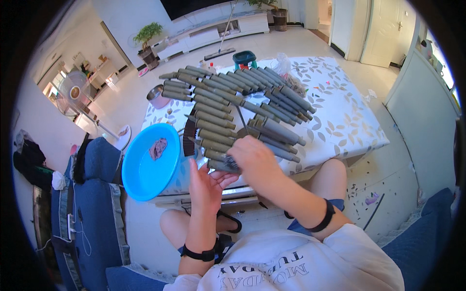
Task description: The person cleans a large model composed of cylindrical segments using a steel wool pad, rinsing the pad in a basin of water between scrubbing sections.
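Observation:
A belt of olive-grey cartridge-shaped tubes (214, 129) lies curved across the table before me. My right hand (255, 158) is closed on a small grey, wiry scouring pad (230, 162), pressed against the nearest tubes. Below it, my left hand (208, 189) is palm up, with its fingers under the belt's nearest tube (220, 166) and its thumb spread to the left. More tubes (280, 132) lie piled to the right of my right hand. A dark brown, ribbed curved piece (189, 138) rests along the belt's left side.
A blue plastic basin (134, 178) holding a crumpled cloth (158, 149) stands at the table's left edge. A metal pot (157, 96) is behind it. A green plastic stool (244, 58) stands at the far side. The tablecloth (338, 123) has a leaf print. Dark bits litter the floor at right.

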